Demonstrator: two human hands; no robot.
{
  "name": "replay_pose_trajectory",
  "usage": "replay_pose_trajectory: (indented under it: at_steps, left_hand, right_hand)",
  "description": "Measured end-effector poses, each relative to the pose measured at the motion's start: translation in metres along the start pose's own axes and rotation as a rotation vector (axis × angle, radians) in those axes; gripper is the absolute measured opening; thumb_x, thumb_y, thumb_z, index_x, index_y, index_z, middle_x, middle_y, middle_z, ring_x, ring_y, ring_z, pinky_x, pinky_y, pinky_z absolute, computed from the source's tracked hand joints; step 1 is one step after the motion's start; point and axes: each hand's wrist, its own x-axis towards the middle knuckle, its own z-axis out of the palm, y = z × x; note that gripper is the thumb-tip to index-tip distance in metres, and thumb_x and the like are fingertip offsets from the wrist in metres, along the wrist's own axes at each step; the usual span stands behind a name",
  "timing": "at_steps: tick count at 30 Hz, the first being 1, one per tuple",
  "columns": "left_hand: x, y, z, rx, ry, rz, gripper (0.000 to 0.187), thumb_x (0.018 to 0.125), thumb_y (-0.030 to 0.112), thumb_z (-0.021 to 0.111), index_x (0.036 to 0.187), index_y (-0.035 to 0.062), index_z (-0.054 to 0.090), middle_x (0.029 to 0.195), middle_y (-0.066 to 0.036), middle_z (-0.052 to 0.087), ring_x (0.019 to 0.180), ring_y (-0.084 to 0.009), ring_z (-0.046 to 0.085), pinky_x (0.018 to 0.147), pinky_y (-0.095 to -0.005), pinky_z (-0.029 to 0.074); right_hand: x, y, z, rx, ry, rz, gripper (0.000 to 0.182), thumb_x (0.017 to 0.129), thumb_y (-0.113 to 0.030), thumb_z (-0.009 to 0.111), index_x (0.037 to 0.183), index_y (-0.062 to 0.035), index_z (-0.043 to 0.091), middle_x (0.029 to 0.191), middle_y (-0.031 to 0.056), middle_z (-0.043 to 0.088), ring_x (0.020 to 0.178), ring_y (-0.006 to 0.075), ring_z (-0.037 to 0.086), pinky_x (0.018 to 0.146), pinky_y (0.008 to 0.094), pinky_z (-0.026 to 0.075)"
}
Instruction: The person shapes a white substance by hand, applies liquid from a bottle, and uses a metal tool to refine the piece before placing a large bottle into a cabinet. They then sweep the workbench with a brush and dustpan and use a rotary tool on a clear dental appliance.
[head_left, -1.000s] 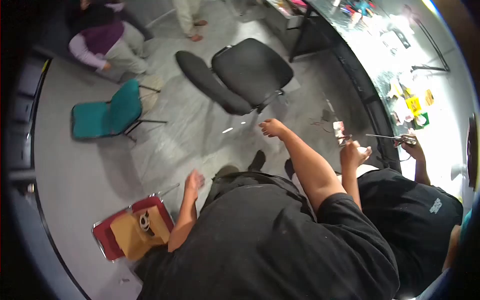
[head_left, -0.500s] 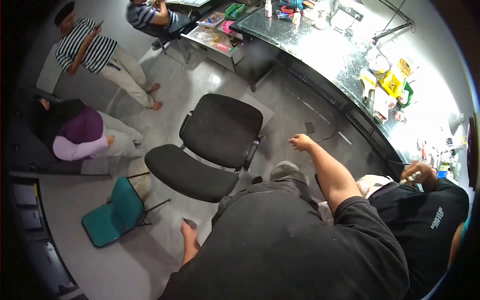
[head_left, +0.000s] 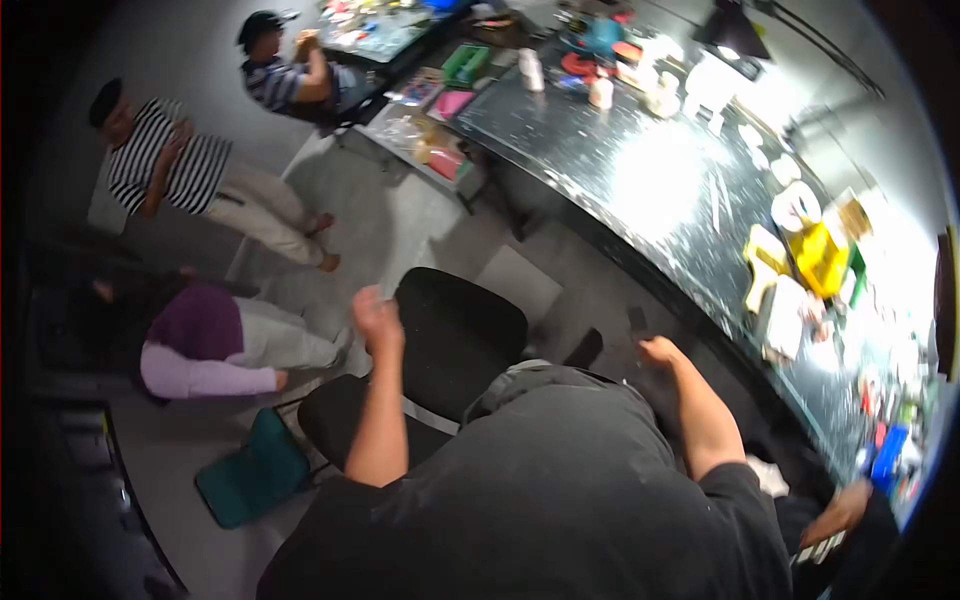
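Observation:
My left hand (head_left: 377, 318) is raised beside the black office chair (head_left: 460, 335), overlapping its edge in this view. Motion smears its fingers, and I cannot tell whether anything is in them. Out over the floor near the long bench, my right hand (head_left: 658, 350) has its fingers curled together, with nothing showing in them. A small dark flat piece (head_left: 637, 318) on the floor appears just beyond its fingertips. Below my hands, my dark shirt hides part of the chair.
A black worktop (head_left: 560, 130) with a lamp (head_left: 735, 40), yellow holder (head_left: 820, 258) and tools curves along the right. A green chair (head_left: 255, 470) stands at left. Several people are around: one in stripes (head_left: 180, 165), one in purple (head_left: 200, 325), one seated (head_left: 290, 75), another's hand (head_left: 840, 512) at lower right.
My left hand has risen from low beside me to the chair. My right arm has swung lower and to the right in view. The view has turned, and my body has come nearer the chair and bench.

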Motion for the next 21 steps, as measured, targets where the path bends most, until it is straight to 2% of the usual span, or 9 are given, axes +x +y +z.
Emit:
replay_pose_trajectory:
  at_steps: [1, 2, 3, 7, 9, 11, 15, 18, 21]
  left_hand:
    - [-0.008, 0.009, 0.028, 0.089, -0.173, 0.342, 0.023, 0.086, 0.011, 0.059, 0.108, 0.0026, 0.062, 0.111, -0.013, 0.059, 0.104, -0.0247, 0.058, 0.094, -0.0365, 0.046]
    - [-0.021, 0.043, 0.05, -0.199, -0.385, -0.165, 0.024, 0.079, 0.013, 0.069, 0.101, 0.0042, 0.064, 0.108, -0.015, 0.061, 0.106, -0.0295, 0.057, 0.094, -0.0394, 0.046]
    - [-0.04, 0.042, 0.074, -0.094, -0.383, 0.013, 0.027, 0.078, 0.017, 0.072, 0.101, 0.0049, 0.064, 0.107, -0.017, 0.061, 0.105, -0.0314, 0.057, 0.093, -0.0418, 0.046]
    - [-0.109, 0.012, 0.148, -0.01, -1.114, -0.613, 0.049, 0.09, 0.045, 0.061, 0.123, 0.0074, 0.062, 0.133, -0.019, 0.055, 0.123, -0.0324, 0.051, 0.103, -0.0397, 0.04]
    - [-0.098, -0.018, 0.186, -0.473, -1.36, -0.657, 0.065, 0.096, 0.056, 0.043, 0.133, 0.0035, 0.056, 0.138, -0.012, 0.052, 0.125, -0.0235, 0.048, 0.109, -0.0311, 0.031]
    - [-0.05, 0.048, 0.173, -0.454, -1.31, -0.66, 0.066, 0.096, 0.056, 0.045, 0.132, 0.0012, 0.056, 0.132, -0.01, 0.057, 0.12, -0.0192, 0.05, 0.107, -0.0301, 0.034]
    - [0.031, 0.123, 0.193, -0.452, -1.429, -0.991, 0.058, 0.095, 0.05, 0.053, 0.127, 0.0024, 0.059, 0.117, -0.011, 0.065, 0.104, -0.0208, 0.061, 0.098, -0.0314, 0.044]
    - [0.086, 0.138, 0.222, -0.378, -1.308, -0.729, 0.049, 0.095, 0.045, 0.056, 0.125, 0.0056, 0.06, 0.115, -0.012, 0.066, 0.102, -0.0221, 0.063, 0.094, -0.0355, 0.047]
    - [0.15, 0.162, 0.241, -0.665, -1.264, -0.53, 0.028, 0.101, 0.024, 0.051, 0.12, 0.0058, 0.06, 0.102, -0.008, 0.069, 0.088, -0.013, 0.066, 0.082, -0.0257, 0.05]
  right_hand:
    - [0.02, 0.016, -0.011, -0.059, -0.068, -0.018, 0.044, 0.091, -0.04, 0.053, 0.088, -0.0003, 0.073, 0.074, 0.0114, 0.069, 0.069, 0.024, 0.066, 0.066, 0.0413, 0.051]
    - [0.053, 0.047, -0.013, -0.059, -0.14, -0.064, 0.043, 0.094, -0.037, 0.049, 0.102, -0.0015, 0.072, 0.089, 0.0159, 0.07, 0.08, 0.0219, 0.067, 0.072, 0.0407, 0.052]
    - [0.125, 0.113, 0.028, 0.187, -0.011, -0.002, 0.051, 0.098, -0.039, 0.044, 0.128, -0.0009, 0.059, 0.133, 0.0201, 0.058, 0.124, 0.033, 0.054, 0.103, 0.0431, 0.043]
    - [0.093, 0.077, -0.019, 0.103, -0.142, 0.095, 0.051, 0.098, -0.038, 0.044, 0.135, -0.0042, 0.053, 0.14, 0.0181, 0.052, 0.13, 0.03, 0.048, 0.106, 0.0432, 0.039]
    - [0.099, 0.08, -0.001, 0.105, -0.246, 0.112, 0.052, 0.098, -0.038, 0.044, 0.138, -0.0058, 0.05, 0.143, 0.0171, 0.048, 0.133, 0.0284, 0.045, 0.107, 0.0433, 0.037]
    - [0.112, 0.092, 0.029, 0.167, -0.377, 0.147, 0.053, 0.098, -0.038, 0.044, 0.142, -0.0075, 0.047, 0.147, 0.0161, 0.045, 0.135, 0.0269, 0.042, 0.109, 0.0433, 0.035]
    - [0.012, -0.051, -0.042, 0.311, -0.492, 0.185, 0.053, 0.097, -0.041, 0.045, 0.142, -0.0124, 0.048, 0.14, 0.0098, 0.052, 0.121, 0.0232, 0.053, 0.099, 0.041, 0.044]
    - [0.009, -0.087, -0.039, 0.624, -0.661, 0.256, 0.058, 0.09, -0.044, 0.055, 0.138, -0.0131, 0.053, 0.132, 0.0123, 0.06, 0.12, 0.0238, 0.056, 0.102, 0.0398, 0.043]
    - [-0.001, -0.113, -0.04, 0.427, -0.196, 0.148, 0.055, 0.093, -0.045, 0.047, 0.124, -0.0032, 0.063, 0.13, 0.0173, 0.061, 0.116, 0.0291, 0.058, 0.099, 0.0406, 0.043]
